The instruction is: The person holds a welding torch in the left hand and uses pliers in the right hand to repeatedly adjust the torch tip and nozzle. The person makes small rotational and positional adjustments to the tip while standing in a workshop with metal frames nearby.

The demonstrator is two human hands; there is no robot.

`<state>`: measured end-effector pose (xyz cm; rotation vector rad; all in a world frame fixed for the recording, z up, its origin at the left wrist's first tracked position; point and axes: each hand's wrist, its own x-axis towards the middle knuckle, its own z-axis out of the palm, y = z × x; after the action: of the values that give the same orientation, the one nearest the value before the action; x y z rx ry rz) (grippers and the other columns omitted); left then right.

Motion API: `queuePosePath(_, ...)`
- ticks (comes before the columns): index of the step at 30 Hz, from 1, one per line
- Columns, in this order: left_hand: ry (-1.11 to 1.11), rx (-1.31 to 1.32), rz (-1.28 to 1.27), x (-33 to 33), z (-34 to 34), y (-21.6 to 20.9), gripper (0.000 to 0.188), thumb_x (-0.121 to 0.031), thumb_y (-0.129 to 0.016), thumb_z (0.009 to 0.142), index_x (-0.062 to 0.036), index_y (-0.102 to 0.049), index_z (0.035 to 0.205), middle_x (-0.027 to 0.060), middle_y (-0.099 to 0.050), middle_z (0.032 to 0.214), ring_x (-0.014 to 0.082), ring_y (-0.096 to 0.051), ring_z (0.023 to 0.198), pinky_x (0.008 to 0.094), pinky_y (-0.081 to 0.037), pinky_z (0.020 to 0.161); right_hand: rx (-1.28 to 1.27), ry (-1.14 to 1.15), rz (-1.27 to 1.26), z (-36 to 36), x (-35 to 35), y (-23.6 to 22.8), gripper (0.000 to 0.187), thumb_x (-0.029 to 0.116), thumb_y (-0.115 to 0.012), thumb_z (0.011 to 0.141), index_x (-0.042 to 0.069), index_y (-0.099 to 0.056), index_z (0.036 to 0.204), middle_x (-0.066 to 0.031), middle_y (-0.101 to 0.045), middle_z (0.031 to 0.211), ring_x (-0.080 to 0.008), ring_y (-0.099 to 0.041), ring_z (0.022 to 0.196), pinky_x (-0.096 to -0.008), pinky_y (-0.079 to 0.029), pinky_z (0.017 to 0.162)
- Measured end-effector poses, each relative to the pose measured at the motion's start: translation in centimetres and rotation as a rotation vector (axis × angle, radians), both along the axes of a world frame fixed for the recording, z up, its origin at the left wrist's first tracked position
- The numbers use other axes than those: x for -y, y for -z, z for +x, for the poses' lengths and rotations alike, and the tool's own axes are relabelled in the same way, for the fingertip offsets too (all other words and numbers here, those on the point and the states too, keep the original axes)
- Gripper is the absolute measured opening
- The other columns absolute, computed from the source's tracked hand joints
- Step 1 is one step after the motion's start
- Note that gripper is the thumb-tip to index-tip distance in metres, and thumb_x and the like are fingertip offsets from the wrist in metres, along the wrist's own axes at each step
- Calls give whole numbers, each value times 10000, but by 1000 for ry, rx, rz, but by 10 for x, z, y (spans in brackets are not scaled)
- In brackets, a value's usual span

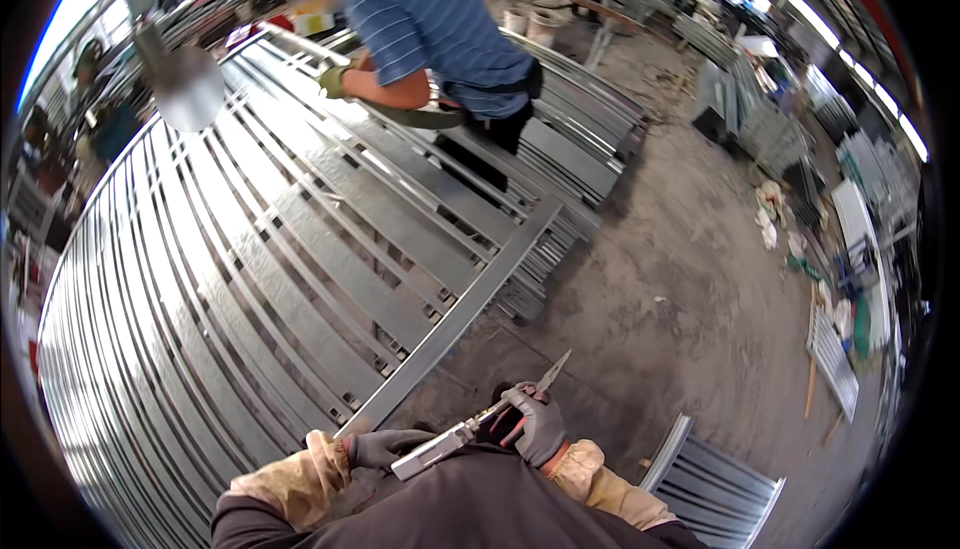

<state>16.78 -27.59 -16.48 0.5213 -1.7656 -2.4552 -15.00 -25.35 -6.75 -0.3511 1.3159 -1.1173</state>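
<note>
My right hand (536, 423), in a dark grey glove, is closed round red-handled pliers. Their pointed metal jaws (553, 371) stick out past the knuckles, up and to the right. A narrow silvery metal piece (436, 453) slants between my hands in front of my dark top, its upper end meeting the right hand. My left hand (384, 447), gloved alike, is closed at this piece; its fingertips are hidden behind it. Close to the left hand lies the corner of a big galvanized metal frame (455, 314) with many parallel slats.
Across the frame, a person in a blue striped shirt (430, 24) leans over it, a gloved hand on the slats. A smaller slatted panel (715, 494) lies low on the right. Stacked metal sections (575, 164) stand behind the frame; panels and scraps line the far right.
</note>
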Motion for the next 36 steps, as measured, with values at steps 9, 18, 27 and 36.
queuePosePath(9,-41,60,-593,0,-27,33,850,-343,-740,804,-17,-430,1525,256,-599,1347,419,-577,1253,488,-453,1070,-177,-146,-27,0,-5,13,154,117,-542,1039,18,-660,1024,-37,-635,983,-141,-630,921,-289,-517,801)
queuePosePath(18,-343,343,-140,16,-72,23,481,-215,-770,886,-45,-627,1312,142,-704,1169,274,-675,1108,382,-524,998,158,-5,36,-30,57,44,208,282,-638,991,87,-630,917,-76,-657,760,-223,-648,569,-333,-480,415)
queuePosePath(27,-510,587,-40,65,-168,13,403,-194,-717,865,-31,-621,1221,136,-696,991,298,-698,919,402,-547,818,475,377,340,-127,60,166,212,281,-671,997,102,-638,1104,-59,-688,880,-213,-648,634,-348,-496,455)
queuePosePath(36,-391,744,-64,92,-221,56,470,-244,-776,862,-15,-633,1247,176,-690,1066,351,-687,966,418,-558,853,367,449,714,-176,4,208,265,262,-671,997,71,-617,1172,-103,-692,985,-241,-669,814,-395,-574,720)
